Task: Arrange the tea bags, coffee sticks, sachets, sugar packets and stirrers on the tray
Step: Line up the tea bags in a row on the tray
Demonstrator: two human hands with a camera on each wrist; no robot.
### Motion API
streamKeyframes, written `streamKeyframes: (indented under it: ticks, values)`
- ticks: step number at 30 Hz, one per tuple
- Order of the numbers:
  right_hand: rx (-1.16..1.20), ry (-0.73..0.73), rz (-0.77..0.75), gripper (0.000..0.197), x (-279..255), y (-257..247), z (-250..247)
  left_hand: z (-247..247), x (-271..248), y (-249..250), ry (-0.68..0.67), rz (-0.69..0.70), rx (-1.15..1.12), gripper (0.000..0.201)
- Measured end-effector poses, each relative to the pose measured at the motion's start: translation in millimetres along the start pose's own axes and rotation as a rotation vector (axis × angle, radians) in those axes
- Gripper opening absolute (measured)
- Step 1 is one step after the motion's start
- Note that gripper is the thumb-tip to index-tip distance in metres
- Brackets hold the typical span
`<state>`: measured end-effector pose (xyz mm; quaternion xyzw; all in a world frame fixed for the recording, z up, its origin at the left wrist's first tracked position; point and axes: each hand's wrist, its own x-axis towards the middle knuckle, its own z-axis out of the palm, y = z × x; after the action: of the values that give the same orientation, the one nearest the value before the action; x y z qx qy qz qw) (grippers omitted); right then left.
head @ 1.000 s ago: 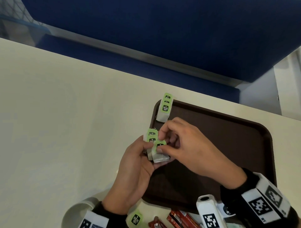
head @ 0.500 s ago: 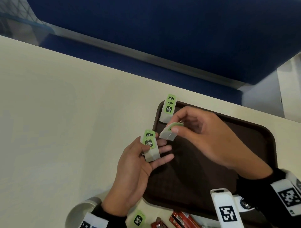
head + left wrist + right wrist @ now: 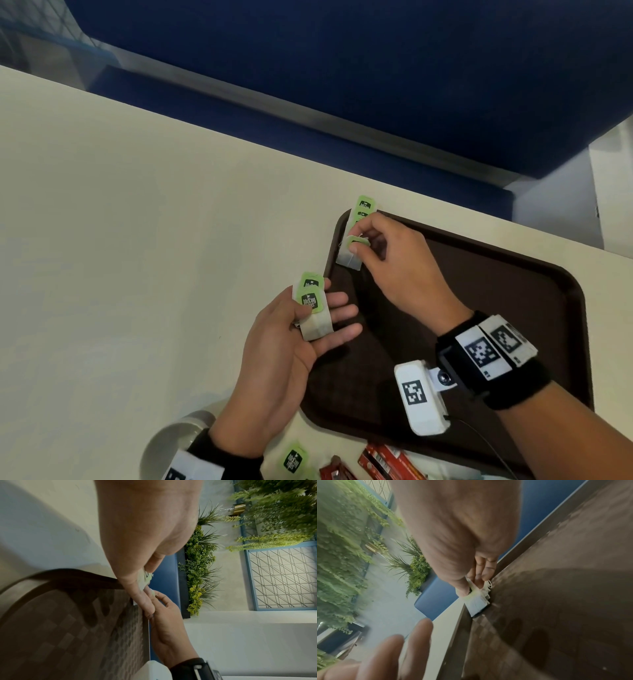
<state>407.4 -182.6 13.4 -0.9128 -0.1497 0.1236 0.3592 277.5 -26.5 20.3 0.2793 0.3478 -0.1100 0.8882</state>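
Observation:
A dark brown tray (image 3: pixel 496 294) lies on the cream table. Tea bags with green tags (image 3: pixel 363 205) lean in a row against the tray's far left rim. My right hand (image 3: pixel 359 245) pinches one more tea bag (image 3: pixel 349 257) by its green tag and sets it at the near end of that row; the right wrist view shows the tea bag (image 3: pixel 476 603) touching the tray (image 3: pixel 565 601). My left hand (image 3: pixel 310 317) hovers palm up just left of the tray, its thumb pressing two tea bags (image 3: pixel 313 308) onto the straight fingers.
A white cup (image 3: pixel 174 445) stands at the near edge by my left wrist. One loose tea bag (image 3: pixel 294 460) and red coffee sticks (image 3: pixel 387 464) lie on the table in front of the tray. A blue bench runs behind the table's far edge.
My right hand took one tea bag from the left hand's stack and carried it up to the row at the tray's far left rim. The left hand's fingers straightened.

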Motion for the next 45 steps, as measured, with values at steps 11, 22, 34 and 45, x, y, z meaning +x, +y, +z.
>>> streamKeyframes:
  ticks: [11, 22, 34, 45]
  values:
    - [-0.065, 0.056, 0.015, 0.021, 4.8, 4.5, 4.1, 1.0, 3.3, 1.2, -0.006, -0.008, 0.007, 0.039]
    - [0.196, -0.025, 0.008, 0.018, -25.6, -31.8, -18.7, 3.4, 3.8, -0.5, -0.07, -0.07, -0.083, 0.045]
    - [0.103, -0.281, -0.032, 0.018, -51.0, -43.3, -27.3, 7.0, -0.8, -2.1, -0.077, -0.012, -0.035, 0.036]
    - [0.144, -0.099, -0.012, 0.017, -38.1, -23.5, -34.4, 2.1, -7.1, 4.1, 0.126, 0.158, 0.181, 0.034]
